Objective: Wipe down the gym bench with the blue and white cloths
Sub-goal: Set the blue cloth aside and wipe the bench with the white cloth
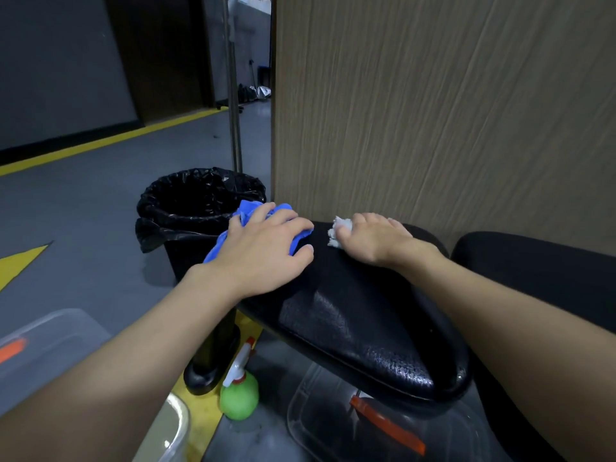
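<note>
Nearest, on the floor below the pad, a green spray bottle [239,393] stands upright between two clear plastic boxes [383,425], probably parked there so both hands are free for wiping yet the spray is within a short reach. Above them the black gym bench [366,328] runs away from the viewer, its near end rounded and bare, its textured top open along most of its length. At its far end the left hand [263,248] lies palm down with fingers spread over the bunched blue cloth [248,208], pressing it onto the pad's left corner instead of clutching it; part of the cloth hangs over that edge. Just beside it, apart by a strip of bare pad, the right hand [373,235] rests flat on the small white cloth [338,230], fingers laid out over the wad, which peeks out by the thumb. Pressing flat suits a wiping stroke. Room lies mostly toward the viewer: ahead, a wood-grain panel [433,111] rises close behind the pad's end, so forward travel looks nearly used up. Left of the blue cloth a black-lined bin [200,208] sits just beside the bench, and a second black pad [533,271] flanks the right. Beyond, grey floor with a yellow line [100,141] stretches away.
</note>
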The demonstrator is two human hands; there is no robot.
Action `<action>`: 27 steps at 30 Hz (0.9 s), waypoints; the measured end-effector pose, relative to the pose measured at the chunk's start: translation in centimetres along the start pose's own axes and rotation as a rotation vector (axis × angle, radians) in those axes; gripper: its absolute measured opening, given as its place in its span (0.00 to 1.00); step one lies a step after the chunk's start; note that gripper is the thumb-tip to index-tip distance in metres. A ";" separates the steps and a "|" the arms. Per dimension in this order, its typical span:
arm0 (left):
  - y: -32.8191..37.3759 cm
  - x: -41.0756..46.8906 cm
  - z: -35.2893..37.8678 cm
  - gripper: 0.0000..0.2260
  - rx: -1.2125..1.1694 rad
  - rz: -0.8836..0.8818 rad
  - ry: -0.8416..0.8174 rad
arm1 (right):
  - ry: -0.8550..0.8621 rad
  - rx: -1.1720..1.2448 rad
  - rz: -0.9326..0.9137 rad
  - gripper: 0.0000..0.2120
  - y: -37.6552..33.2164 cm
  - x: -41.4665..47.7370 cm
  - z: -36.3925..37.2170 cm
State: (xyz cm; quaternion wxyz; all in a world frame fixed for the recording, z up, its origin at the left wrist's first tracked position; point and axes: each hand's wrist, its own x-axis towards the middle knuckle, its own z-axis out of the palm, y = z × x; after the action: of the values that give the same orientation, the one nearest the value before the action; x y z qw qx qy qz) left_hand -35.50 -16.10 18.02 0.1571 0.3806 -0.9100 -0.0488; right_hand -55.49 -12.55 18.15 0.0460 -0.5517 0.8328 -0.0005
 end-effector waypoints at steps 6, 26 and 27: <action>0.1 -0.1 0.0 0.21 0.010 -0.004 -0.006 | 0.087 -0.061 -0.166 0.34 -0.9 -8.4 1.0; 0.9 -0.4 0.3 0.26 0.151 0.089 -0.042 | -0.018 0.062 -0.005 0.33 4.1 -0.3 -0.6; 0.9 -0.4 0.3 0.26 0.150 0.088 -0.041 | -0.035 0.071 0.022 0.33 4.3 0.3 -0.7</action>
State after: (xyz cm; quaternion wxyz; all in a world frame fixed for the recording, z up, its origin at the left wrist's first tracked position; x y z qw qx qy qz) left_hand -35.97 -15.19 17.81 0.1116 0.3498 -0.9300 0.0185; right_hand -59.60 -11.22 18.63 0.0802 -0.5405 0.8373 -0.0198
